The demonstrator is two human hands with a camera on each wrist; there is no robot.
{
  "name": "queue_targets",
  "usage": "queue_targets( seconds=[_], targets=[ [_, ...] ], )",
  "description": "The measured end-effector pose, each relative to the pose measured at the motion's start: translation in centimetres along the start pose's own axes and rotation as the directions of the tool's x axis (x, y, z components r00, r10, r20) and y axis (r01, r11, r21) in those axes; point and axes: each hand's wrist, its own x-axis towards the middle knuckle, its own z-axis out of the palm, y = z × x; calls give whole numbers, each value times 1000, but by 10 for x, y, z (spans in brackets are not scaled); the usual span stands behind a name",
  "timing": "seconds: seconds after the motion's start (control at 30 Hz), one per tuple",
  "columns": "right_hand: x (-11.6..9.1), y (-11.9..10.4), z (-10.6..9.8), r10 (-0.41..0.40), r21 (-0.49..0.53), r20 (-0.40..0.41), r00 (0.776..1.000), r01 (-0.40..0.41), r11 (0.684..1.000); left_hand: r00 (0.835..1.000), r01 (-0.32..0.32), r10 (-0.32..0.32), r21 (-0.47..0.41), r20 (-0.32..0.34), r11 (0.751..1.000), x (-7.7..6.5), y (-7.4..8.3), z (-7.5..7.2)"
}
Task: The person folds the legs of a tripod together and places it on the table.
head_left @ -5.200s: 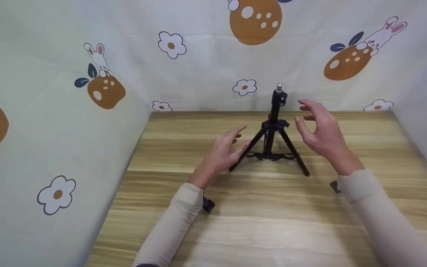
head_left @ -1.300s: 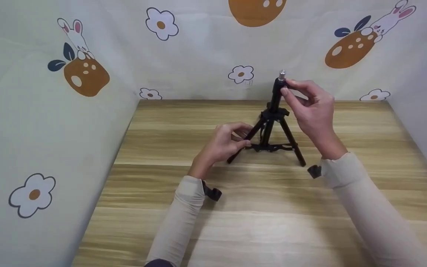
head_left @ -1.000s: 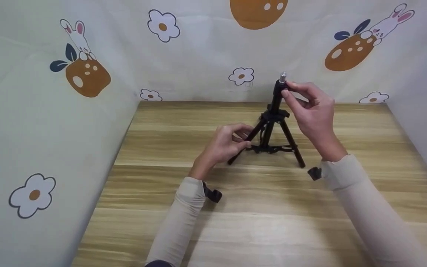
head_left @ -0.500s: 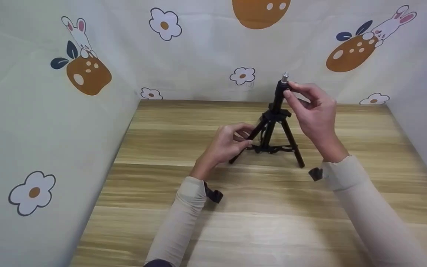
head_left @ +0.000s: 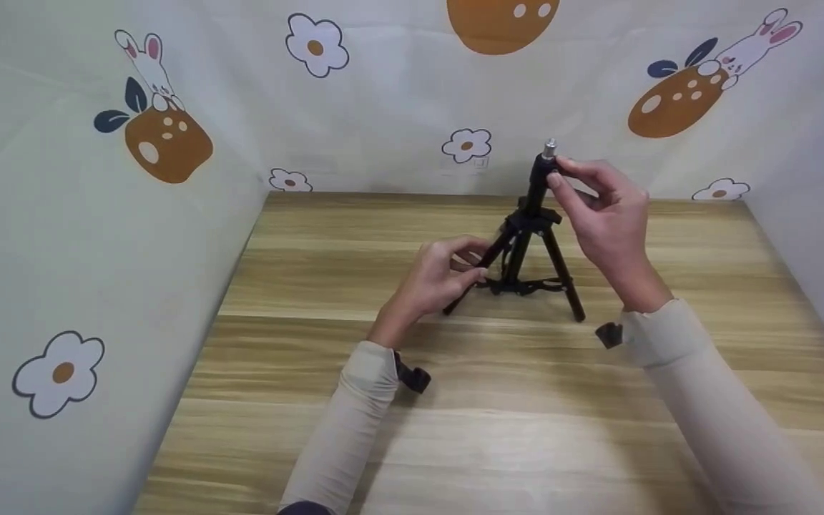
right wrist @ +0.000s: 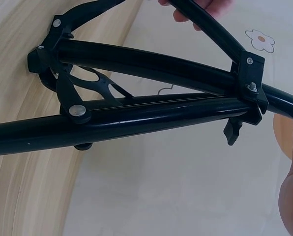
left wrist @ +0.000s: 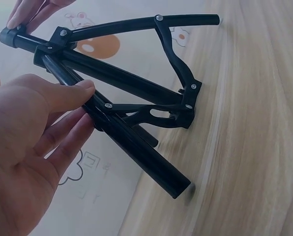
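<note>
A small black tripod [head_left: 519,247] with a silver screw tip [head_left: 550,148] stands with its legs spread on the wooden table, its column leaning slightly right in the head view. My left hand [head_left: 437,275] pinches the left leg [left wrist: 136,152] between thumb and fingers, beside the brace joint. Up at the top of the column, my right hand [head_left: 609,214] pinches the collar just under the silver tip. The right wrist view shows a small locking knob [right wrist: 232,130] below the leg hub [right wrist: 249,81]; only the edge of the right hand appears there.
The wooden table [head_left: 355,443] ends at a pale cloth backdrop [head_left: 383,100] printed with flowers, rabbits and orange fruit, close behind the tripod. Cloth also bounds the left and right sides. A black wrist mount [head_left: 412,375] sticks out under the left sleeve.
Both hands, apart from the tripod earliest on, have since taken hold of its left leg and top collar. Over the last second the column top has tipped slightly right.
</note>
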Motion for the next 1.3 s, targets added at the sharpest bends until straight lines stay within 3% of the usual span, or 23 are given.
queue_targets(
  seconds=[0.73, 1.3],
  targets=[
    [-2, 1, 1, 10, 65, -14, 1000, -9, 998, 996, -42, 38, -52, -78, 998, 1, 1, 9],
    [-1, 1, 0, 8, 97, -11, 1000, -7, 995, 991, -80, 78, -20, -111, 997, 2, 1, 13]
  ],
)
